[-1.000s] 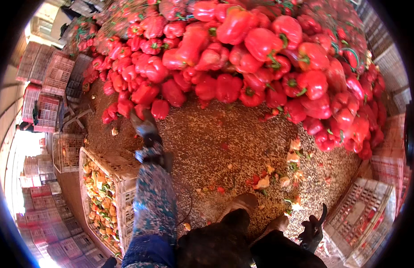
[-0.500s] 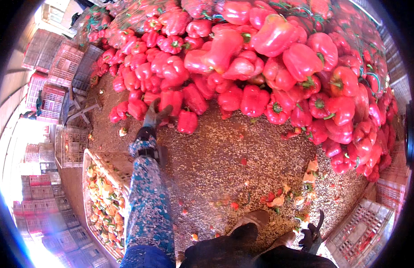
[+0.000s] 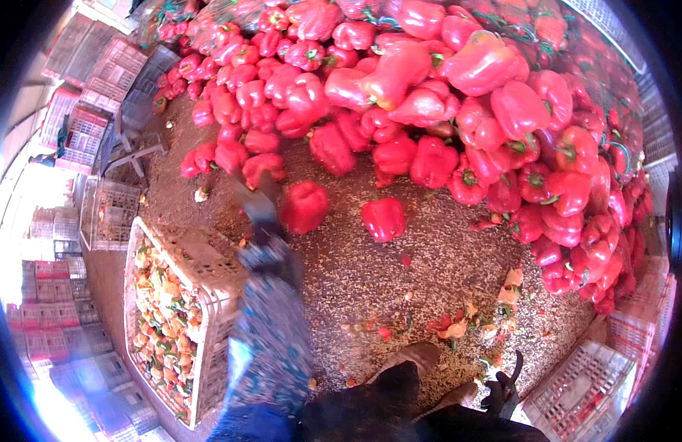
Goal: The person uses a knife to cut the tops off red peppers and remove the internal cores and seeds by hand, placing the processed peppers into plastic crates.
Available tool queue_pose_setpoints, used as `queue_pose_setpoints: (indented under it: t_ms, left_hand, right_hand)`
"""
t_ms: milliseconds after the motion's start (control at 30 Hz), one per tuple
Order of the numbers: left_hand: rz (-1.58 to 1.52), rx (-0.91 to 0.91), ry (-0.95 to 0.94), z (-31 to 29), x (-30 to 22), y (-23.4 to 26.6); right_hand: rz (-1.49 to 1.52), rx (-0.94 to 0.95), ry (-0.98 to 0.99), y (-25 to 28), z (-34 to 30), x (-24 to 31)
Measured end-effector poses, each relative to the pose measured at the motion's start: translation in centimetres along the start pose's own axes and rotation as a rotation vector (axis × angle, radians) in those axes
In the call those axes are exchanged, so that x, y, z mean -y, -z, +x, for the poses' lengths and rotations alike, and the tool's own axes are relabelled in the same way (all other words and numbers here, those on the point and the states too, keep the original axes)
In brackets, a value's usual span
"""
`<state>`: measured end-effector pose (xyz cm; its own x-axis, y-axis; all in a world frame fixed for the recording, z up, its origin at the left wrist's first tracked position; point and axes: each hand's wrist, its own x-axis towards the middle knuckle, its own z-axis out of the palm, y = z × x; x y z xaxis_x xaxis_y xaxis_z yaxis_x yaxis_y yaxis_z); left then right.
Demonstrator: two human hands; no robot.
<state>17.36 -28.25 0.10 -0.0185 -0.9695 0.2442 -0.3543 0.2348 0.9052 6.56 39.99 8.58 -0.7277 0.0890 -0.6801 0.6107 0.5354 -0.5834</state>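
Observation:
My left hand [image 3: 258, 200], gloved and smeared by motion, reaches to the near edge of a big heap of red bell peppers [image 3: 394, 74]. Its fingers look apart, with one pepper [image 3: 263, 168] just beyond the fingertips; whether they touch is unclear. Right beside the hand lies a loose pepper [image 3: 306, 207], and farther right another pepper [image 3: 383, 219] rests alone on the ground. Low at the right, my right hand [image 3: 499, 398] wears a dark glove and is closed around a thin, dark, curved tool [image 3: 515, 366] pointing up; its exact kind is unclear.
A pale plastic crate [image 3: 222, 283] full of pepper cores and stems stands left of my left arm. Stacked crates [image 3: 50, 298] line the left side, and another crate [image 3: 580, 387] sits at lower right. Pepper scraps [image 3: 455, 329] litter the ground before my shoes [image 3: 418, 357].
Two peppers have come away from the heap's edge, one toward me and one to the right. My left hand has shifted slightly nearer. The right hand keeps its grip, and the view has turned slightly.

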Motion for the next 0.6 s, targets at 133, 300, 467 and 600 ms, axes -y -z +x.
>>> queue_pose_setpoints:
  t_ms: [133,300,467,600]
  left_hand:
    - [0.422,0.357,0.021,11.1,5.2,1.3]
    - [-0.251,0.697,0.297,7.6,8.4,-0.8]
    - [-0.424,0.486,0.43,-2.5,5.8,0.5]
    - [-0.135,0.475,0.272,-11.2,-0.3,-0.9]
  right_hand:
    - [0.035,-0.032,-0.008,0.5,-0.3,0.0]
    - [-0.008,-0.016,-0.11,-0.3,-1.3,1.5]
    - [0.083,0.056,-0.083,-1.3,-2.1,2.8]
    - [0.087,0.096,-0.029,-2.5,-1.2,3.1]
